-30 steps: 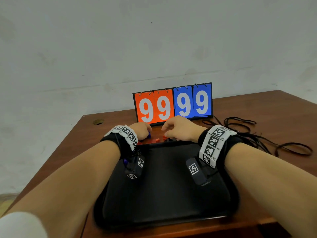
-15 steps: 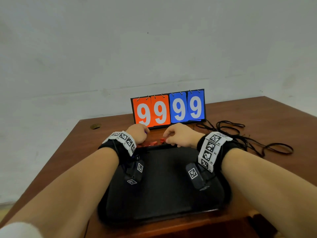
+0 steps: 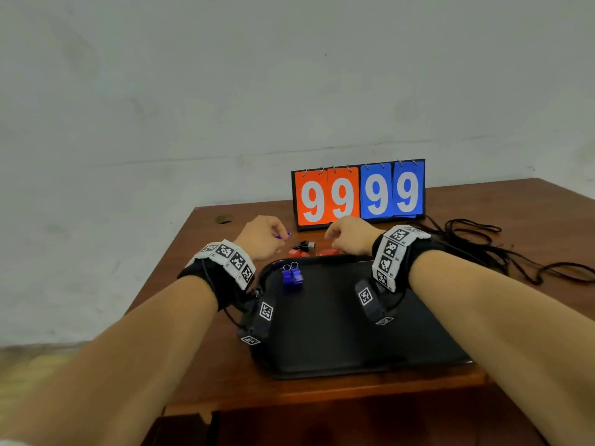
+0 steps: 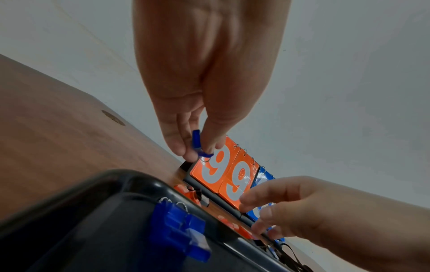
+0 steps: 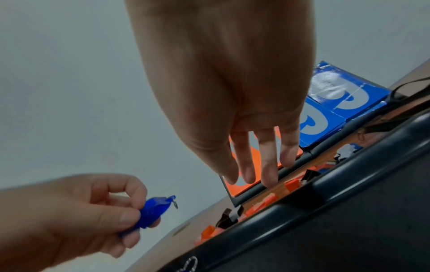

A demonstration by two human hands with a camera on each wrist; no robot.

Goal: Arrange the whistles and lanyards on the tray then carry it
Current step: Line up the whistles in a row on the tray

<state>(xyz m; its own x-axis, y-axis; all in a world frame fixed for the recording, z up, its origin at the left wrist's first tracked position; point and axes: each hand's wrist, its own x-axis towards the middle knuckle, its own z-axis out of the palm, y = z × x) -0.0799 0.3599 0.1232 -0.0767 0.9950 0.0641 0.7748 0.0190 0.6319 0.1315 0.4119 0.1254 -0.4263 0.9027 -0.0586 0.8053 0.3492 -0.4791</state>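
My left hand (image 3: 279, 237) pinches a blue whistle (image 4: 197, 145) between thumb and fingers, just above the table beyond the black tray's (image 3: 325, 370) far left corner. In the right wrist view, the whistle's ring pokes out past the fingers of that hand (image 5: 139, 217). My right hand (image 3: 333, 235) hovers with relaxed fingers (image 5: 267, 165) over red whistles (image 3: 325, 252) that lie between the tray and the scoreboard. Two blue whistles (image 3: 292, 275) lie side by side in the tray's far left corner. A black whistle (image 3: 304, 244) sits among more red ones (image 3: 295, 252). Black lanyards (image 3: 483, 244) sprawl on the table to the right.
A flip scoreboard (image 3: 359, 194) showing 99 99 stands just behind the whistles, close to my fingertips. The brown wooden table (image 3: 199, 259) ends near the tray's front edge, and a pale wall rises behind it. A round hole (image 3: 223, 218) marks the table's far left corner.
My left hand has lifted off the whistle pile with a blue whistle in its fingers. The right hand has risen slightly. The head view has swung left, and two blue whistles on the tray now show.
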